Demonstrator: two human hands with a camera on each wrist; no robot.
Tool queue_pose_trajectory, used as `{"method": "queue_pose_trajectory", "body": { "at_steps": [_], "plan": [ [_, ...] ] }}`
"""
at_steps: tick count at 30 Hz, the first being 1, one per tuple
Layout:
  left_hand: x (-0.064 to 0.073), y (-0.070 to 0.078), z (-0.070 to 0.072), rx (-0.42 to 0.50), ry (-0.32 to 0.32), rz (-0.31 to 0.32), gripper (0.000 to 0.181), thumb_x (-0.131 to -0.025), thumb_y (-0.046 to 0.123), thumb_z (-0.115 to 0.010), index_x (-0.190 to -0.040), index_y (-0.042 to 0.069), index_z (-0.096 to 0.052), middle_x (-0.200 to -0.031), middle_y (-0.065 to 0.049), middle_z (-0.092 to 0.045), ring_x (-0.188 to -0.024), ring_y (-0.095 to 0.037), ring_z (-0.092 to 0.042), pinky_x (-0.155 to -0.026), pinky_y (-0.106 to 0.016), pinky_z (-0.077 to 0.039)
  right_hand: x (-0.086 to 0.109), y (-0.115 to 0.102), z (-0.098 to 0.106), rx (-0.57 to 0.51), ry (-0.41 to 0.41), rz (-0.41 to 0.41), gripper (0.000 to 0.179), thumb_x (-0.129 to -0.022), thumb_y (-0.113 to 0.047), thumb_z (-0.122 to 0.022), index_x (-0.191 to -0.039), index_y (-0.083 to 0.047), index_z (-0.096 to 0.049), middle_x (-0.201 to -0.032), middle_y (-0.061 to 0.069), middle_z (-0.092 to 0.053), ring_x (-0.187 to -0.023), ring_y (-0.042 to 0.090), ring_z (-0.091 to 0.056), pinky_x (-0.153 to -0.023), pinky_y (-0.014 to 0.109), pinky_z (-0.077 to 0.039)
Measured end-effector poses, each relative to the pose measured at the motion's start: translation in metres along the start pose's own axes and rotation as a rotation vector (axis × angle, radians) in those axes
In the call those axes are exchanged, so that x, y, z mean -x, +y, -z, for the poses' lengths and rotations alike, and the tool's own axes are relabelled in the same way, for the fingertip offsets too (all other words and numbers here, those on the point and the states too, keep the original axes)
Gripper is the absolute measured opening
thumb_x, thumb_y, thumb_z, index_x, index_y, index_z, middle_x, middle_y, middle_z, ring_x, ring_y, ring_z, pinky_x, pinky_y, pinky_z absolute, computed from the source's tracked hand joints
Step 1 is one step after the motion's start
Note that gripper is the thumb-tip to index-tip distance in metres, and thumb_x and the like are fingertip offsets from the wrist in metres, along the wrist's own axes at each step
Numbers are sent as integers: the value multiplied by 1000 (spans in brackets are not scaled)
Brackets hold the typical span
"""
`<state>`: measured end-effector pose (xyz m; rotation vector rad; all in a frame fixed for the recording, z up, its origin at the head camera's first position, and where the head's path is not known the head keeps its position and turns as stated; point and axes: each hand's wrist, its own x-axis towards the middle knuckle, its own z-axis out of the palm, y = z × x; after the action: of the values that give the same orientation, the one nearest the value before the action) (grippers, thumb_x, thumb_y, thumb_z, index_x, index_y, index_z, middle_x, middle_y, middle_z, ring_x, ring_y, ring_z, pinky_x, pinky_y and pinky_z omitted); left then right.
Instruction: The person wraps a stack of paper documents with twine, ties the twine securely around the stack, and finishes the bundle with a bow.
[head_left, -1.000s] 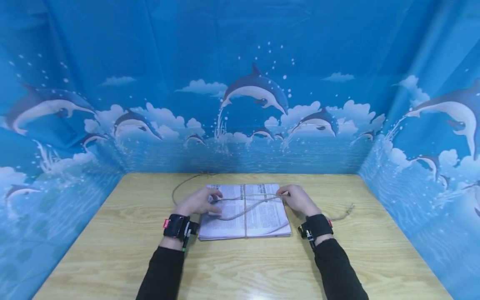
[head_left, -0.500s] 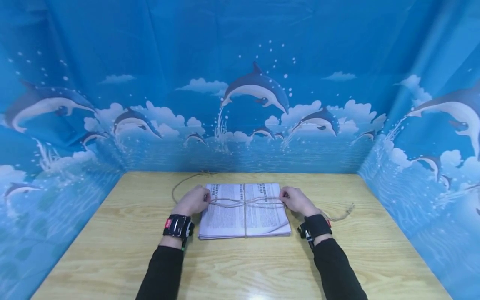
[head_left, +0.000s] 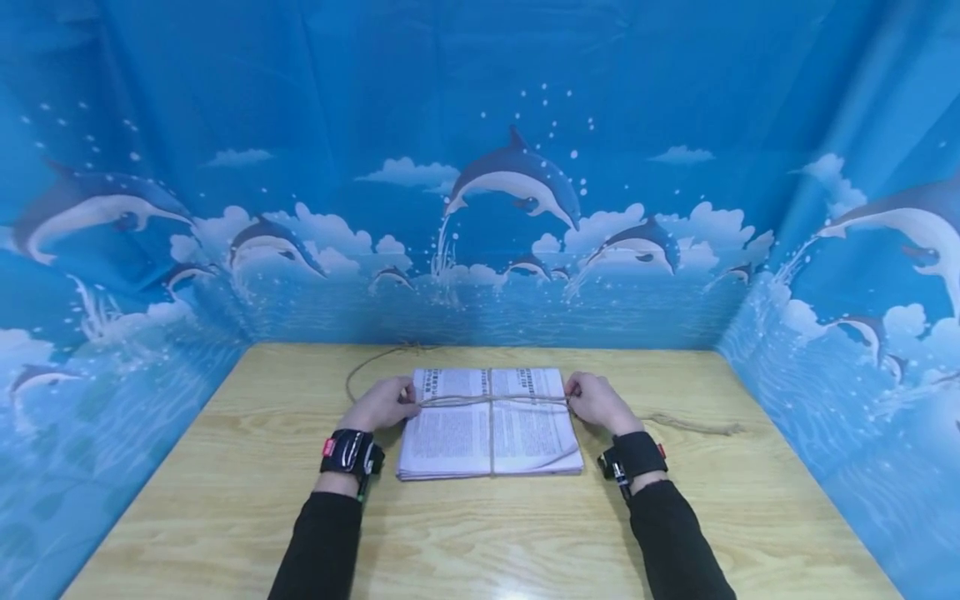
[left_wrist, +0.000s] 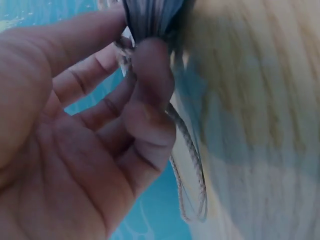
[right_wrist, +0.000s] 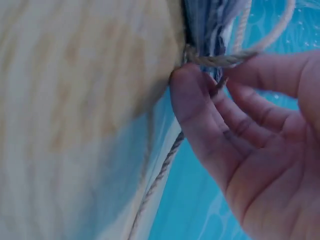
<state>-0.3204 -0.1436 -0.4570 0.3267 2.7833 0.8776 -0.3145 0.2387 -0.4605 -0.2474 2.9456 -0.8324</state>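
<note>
A flat stack of printed newspapers (head_left: pixel 450 446) lies on the table. One strand of twine (head_left: pixel 492 446) runs over it from back to front, and two strands lie side by side across it, crossing that one near the middle. At the stack's left edge my left hand (head_left: pixel 382 404) grips the cross twine; in the left wrist view a loop of twine (left_wrist: pixel 190 145) hangs past the fingers. My right hand (head_left: pixel 598 402) pinches twine at the right edge. In the right wrist view, twine (right_wrist: pixel 220 60) bends round the paper edge beside the thumb and index finger.
A loose twine tail (head_left: pixel 697 427) trails over the wooden table (head_left: pixel 465 542) to the right. More twine (head_left: pixel 360 367) curves behind the left hand to the table's back edge. A blue dolphin-print curtain (head_left: pixel 480 308) encloses the back and sides.
My left hand has drawn back from over the papers to their left edge and closed. The slack cross strands have straightened. The twine tail at right has shifted farther right; the right hand moved slightly right.
</note>
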Motion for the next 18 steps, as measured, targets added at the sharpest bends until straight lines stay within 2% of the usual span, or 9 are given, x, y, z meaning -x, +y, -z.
{"method": "queue_pose_trajectory", "body": {
  "at_steps": [5,7,10,13,18],
  "plan": [
    [1,-4,3,69,-10,-3,14,-93,30,-67,-89,17,-66,-80,-2,-62,-67,-18,-56,-58,-31,-44,1,1,2,-48,-8,47,12,-95,-22,-64,-97,-11,-68,-74,2,-60,-64,15,-52,-61,29,-42],
    [2,-8,7,79,17,-13,23,-97,34,-61,-87,14,-66,-76,-2,-59,-65,-18,-53,-58,-31,-43,2,2,2,-54,-7,53,13,-96,-22,-62,-93,-12,-71,-73,1,-59,-65,15,-50,-62,29,-41],
    [3,-12,14,76,80,-17,35,-101,33,-52,-83,6,-64,-68,-3,-51,-60,-18,-48,-56,-31,-39,3,3,2,-76,-21,13,18,-97,-22,-60,-93,-9,-71,-77,3,-61,-69,17,-52,-64,30,-41],
    [4,-14,16,41,119,16,36,-101,32,-53,-79,5,-61,-66,-1,-47,-60,-17,-45,-56,-30,-36,2,3,0,-73,-36,-41,20,-97,-23,-58,-93,-9,-71,-78,4,-62,-70,18,-52,-65,30,-41],
    [1,-12,10,44,89,109,38,-98,30,-58,-65,11,-53,-59,2,-43,-54,-14,-42,-49,-27,-33,0,4,-2,-39,-24,-75,19,-96,-21,-58,-93,-7,-70,-82,5,-62,-68,17,-51,-64,29,-40]
  ]
}}
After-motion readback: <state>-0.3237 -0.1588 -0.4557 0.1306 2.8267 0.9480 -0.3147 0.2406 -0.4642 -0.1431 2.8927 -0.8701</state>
